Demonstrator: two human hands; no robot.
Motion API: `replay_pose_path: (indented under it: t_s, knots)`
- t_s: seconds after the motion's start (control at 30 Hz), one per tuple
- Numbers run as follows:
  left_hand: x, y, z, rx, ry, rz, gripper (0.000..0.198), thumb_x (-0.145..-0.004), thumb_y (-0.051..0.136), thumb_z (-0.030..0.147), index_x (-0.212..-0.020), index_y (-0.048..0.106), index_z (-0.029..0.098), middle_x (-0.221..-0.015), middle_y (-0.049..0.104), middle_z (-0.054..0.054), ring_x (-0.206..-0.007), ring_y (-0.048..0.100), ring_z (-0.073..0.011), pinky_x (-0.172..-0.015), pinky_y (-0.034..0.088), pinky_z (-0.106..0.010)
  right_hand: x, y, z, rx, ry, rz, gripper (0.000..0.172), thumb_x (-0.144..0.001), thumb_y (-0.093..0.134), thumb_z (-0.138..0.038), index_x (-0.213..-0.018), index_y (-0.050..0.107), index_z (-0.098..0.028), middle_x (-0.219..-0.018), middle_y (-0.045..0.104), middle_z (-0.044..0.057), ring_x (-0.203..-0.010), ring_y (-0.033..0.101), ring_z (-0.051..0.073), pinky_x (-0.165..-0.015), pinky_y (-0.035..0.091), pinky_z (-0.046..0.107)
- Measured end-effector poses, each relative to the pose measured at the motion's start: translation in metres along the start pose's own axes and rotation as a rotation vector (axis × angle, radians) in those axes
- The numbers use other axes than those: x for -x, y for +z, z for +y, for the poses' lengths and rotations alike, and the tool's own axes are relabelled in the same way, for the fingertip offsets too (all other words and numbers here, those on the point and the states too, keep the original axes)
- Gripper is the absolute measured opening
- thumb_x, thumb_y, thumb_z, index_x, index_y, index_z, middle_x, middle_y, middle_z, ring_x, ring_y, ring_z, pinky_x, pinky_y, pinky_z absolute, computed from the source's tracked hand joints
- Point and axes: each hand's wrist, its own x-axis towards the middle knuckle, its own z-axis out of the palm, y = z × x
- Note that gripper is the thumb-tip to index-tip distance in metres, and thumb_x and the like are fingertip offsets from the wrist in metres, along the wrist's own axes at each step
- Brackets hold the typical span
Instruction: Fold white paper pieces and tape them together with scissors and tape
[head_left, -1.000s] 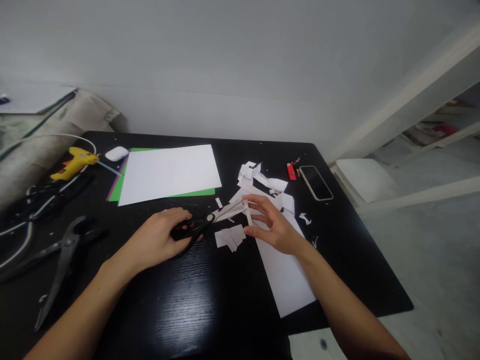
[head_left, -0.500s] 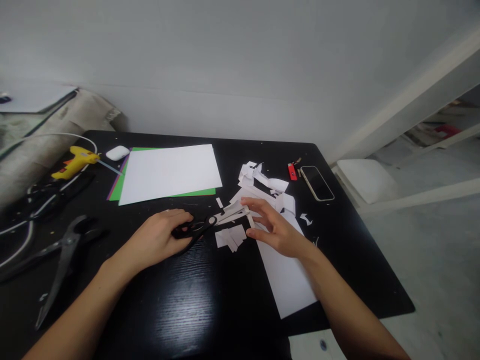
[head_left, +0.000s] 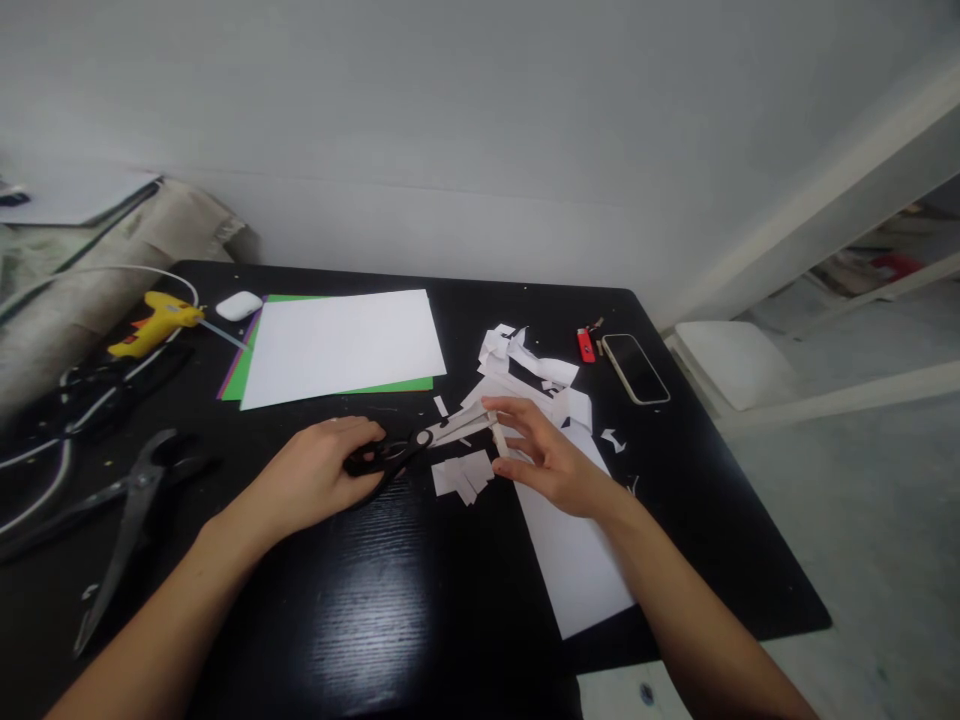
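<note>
My left hand (head_left: 319,478) is closed around the black handles of a pair of scissors (head_left: 409,447) that point right across the black table (head_left: 360,620). The blades reach a narrow white paper strip (head_left: 498,436), which my right hand (head_left: 551,455) pinches between thumb and fingers. Below the blades lies a small pile of cut white rectangles (head_left: 461,475). My right wrist rests over a long white sheet (head_left: 574,560).
A white sheet on green and purple paper (head_left: 341,345) lies at the back. White scraps (head_left: 525,365), a red lighter (head_left: 584,345) and a phone (head_left: 634,367) sit at right. Pliers (head_left: 124,510), a yellow glue gun (head_left: 154,322), cables and a white earbud case (head_left: 238,305) are at left.
My right hand has lowered slightly with the strip towards the scissor blades. My left hand stays on the handles.
</note>
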Motion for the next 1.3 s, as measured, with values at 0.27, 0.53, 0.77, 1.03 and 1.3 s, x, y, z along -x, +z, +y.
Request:
replay_pose_path:
  t_s: [0.27, 0.53, 0.77, 1.03, 1.3]
  knots:
    - [-0.001, 0.001, -0.011, -0.177, -0.160, 0.042, 0.030, -0.091, 0.059, 0.045, -0.105, 0.067, 0.020, -0.097, 0.074, -0.011, -0.086, 0.070, -0.0312, -0.075, 0.050, -0.039, -0.002, -0.001, 0.003, -0.067, 0.031, 0.173, 0.072, -0.090, 0.080, -0.038, -0.150, 0.040, -0.041, -0.161, 0.043, 0.009, -0.148, 0.046, 0.031, -0.117, 0.045, 0.058]
    - [0.000, 0.006, -0.009, -0.182, -0.174, 0.110, 0.027, -0.087, 0.062, 0.041, -0.103, 0.068, 0.020, -0.104, 0.069, -0.012, -0.093, 0.069, -0.0346, -0.081, 0.053, -0.044, -0.005, 0.008, 0.007, -0.179, -0.029, 0.151, 0.084, -0.076, 0.093, -0.035, -0.146, 0.047, -0.038, -0.156, 0.049, 0.010, -0.144, 0.050, 0.032, -0.115, 0.049, 0.057]
    - [0.000, 0.008, -0.014, -0.105, -0.134, 0.126, 0.026, -0.085, 0.067, 0.038, -0.102, 0.067, 0.019, -0.103, 0.067, -0.010, -0.097, 0.066, -0.0323, -0.087, 0.052, -0.044, -0.006, 0.023, 0.004, -0.148, -0.087, 0.176, 0.083, -0.069, 0.097, -0.031, -0.140, 0.055, -0.032, -0.142, 0.058, 0.009, -0.138, 0.054, 0.030, -0.115, 0.049, 0.052]
    - [0.002, 0.007, -0.019, -0.019, -0.139, 0.105, 0.032, -0.085, 0.072, 0.044, -0.105, 0.068, 0.020, -0.105, 0.068, -0.009, -0.093, 0.066, -0.0293, -0.087, 0.052, -0.043, -0.002, 0.034, 0.003, 0.083, -0.145, 0.281, 0.087, -0.069, 0.098, -0.040, -0.143, 0.052, -0.034, -0.147, 0.055, 0.010, -0.130, 0.060, 0.032, -0.111, 0.053, 0.052]
    - [-0.001, 0.014, 0.038, 0.626, -0.072, 0.074, 0.031, -0.099, 0.058, 0.049, -0.101, 0.072, 0.021, -0.095, 0.075, -0.006, -0.088, 0.069, -0.0235, -0.078, 0.053, -0.034, 0.001, 0.057, 0.008, 0.356, -0.294, 0.347, 0.091, -0.071, 0.096, -0.045, -0.147, 0.046, -0.033, -0.141, 0.056, 0.013, -0.131, 0.057, 0.036, -0.109, 0.053, 0.058]
